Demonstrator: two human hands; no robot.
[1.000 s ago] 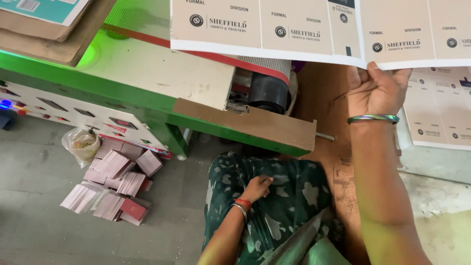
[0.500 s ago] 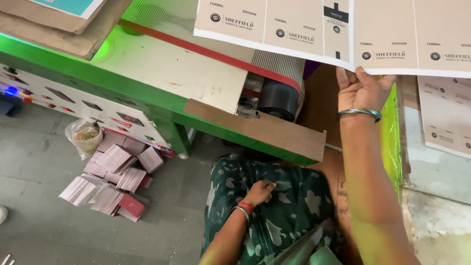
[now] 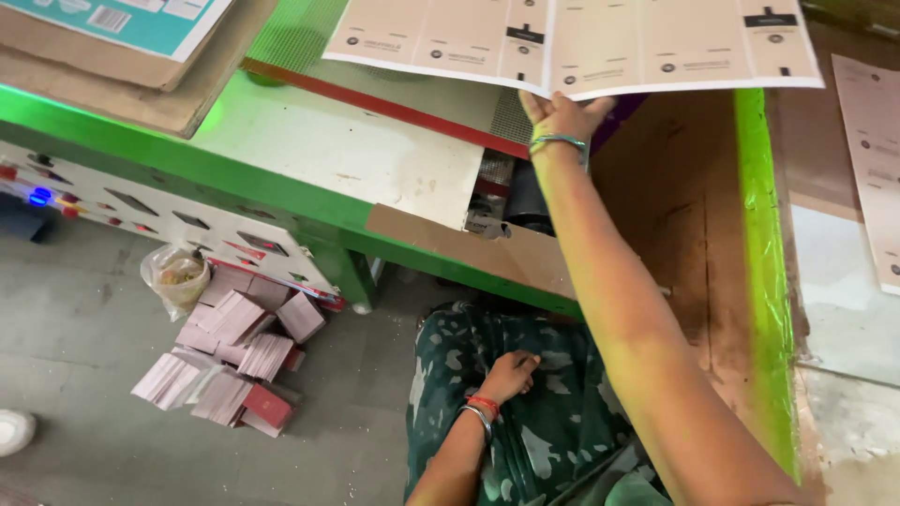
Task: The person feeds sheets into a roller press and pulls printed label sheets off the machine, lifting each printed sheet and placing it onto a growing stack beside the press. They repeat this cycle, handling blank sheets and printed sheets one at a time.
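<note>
My right hand [image 3: 562, 114] reaches up and grips the near edge of a large beige printed sheet [image 3: 600, 42], which it holds above the green machine [image 3: 281, 192]. A metal bangle circles that wrist. My left hand [image 3: 511, 375] rests loosely curled on my lap, on green patterned cloth, holding nothing; red and silver bangles sit at its wrist. Under the sheet lie a mesh belt [image 3: 300, 33] and a dark roller [image 3: 525, 201].
Stacks of pink cards [image 3: 230, 361] and a small plastic bag [image 3: 175, 278] lie on the grey floor at left. Brown boards [image 3: 122, 80] sit on the machine's top left. A wooden tray [image 3: 684, 244] with a green edge stands at right, more printed sheets [image 3: 877, 159] beyond it.
My right hand has carried the printed sheet to the left and farther up over the machine. My left hand stays on my lap.
</note>
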